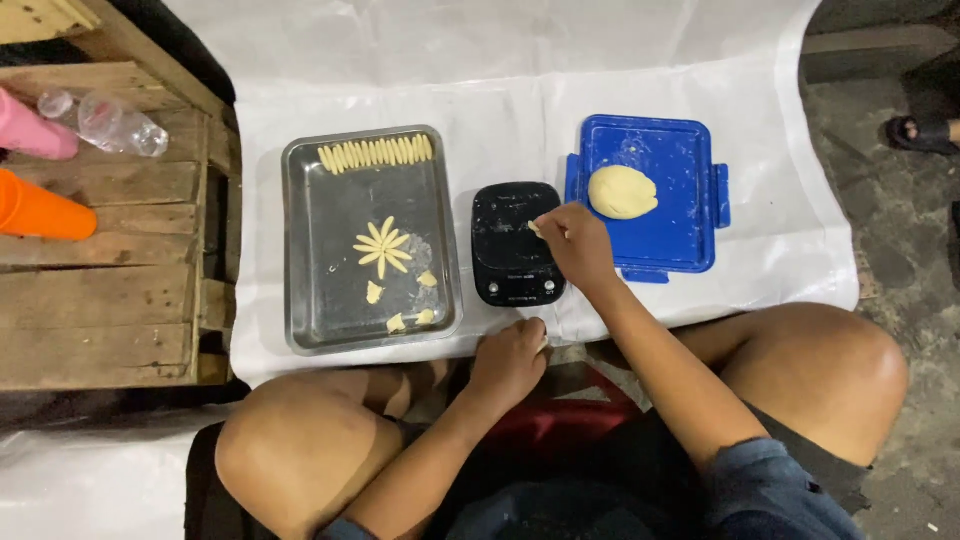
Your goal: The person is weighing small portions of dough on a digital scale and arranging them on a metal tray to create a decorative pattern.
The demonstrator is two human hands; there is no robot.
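Dough bit (536,229) in right hand (578,245) fingertips

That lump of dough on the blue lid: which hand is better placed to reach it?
Probably the right hand: it hovers over the black scale, beside the dough lump. The left hand sits back near the knees.

Brushed metal tray (300,300); glossy black plastic scale (510,270); blue plastic lid (690,180) (flour-dusted); soft matt dough (621,191); rough wooden pallet (110,290).

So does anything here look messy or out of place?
Mostly tidy. On the metal tray, a few loose dough bits lie scattered below the neat flower shape and the top row. A clear plastic bottle lies on its side on the wooden pallet.
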